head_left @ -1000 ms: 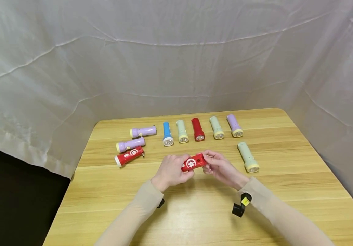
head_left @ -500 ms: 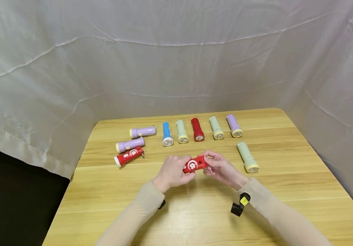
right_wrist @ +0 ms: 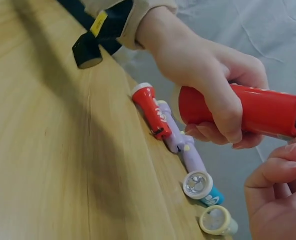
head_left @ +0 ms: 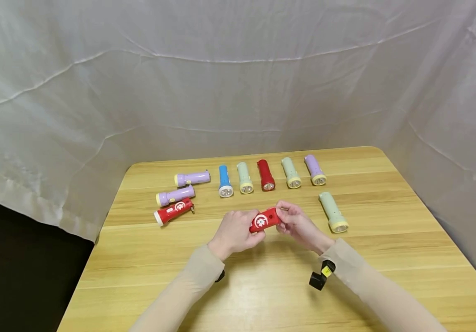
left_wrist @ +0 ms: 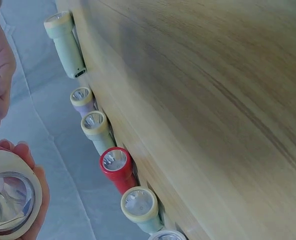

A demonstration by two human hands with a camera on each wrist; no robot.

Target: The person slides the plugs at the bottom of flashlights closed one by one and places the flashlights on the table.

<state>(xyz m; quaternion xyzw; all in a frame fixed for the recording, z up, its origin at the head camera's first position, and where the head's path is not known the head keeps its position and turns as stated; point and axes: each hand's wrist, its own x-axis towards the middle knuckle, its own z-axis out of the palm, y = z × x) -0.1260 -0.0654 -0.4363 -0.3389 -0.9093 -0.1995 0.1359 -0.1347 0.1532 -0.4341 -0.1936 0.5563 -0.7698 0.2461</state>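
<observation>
The left hand (head_left: 235,231) wraps the red flashlight (head_left: 264,220); best hold it steady while the right hand (head_left: 300,227) pinches its three-o'clock end.

Head view faces forward and down over a pale rectangular wooden table (head_left: 263,295); 2 nearer, tilted wrist views share the held red cylindrical plastic flashlight (right_wrist: 263,111).

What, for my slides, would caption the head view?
Left hand grips a red flashlight, right hand pinches its end, nine more flashlights on the table.

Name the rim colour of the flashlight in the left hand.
White rim, seen best in the left wrist view.
</observation>
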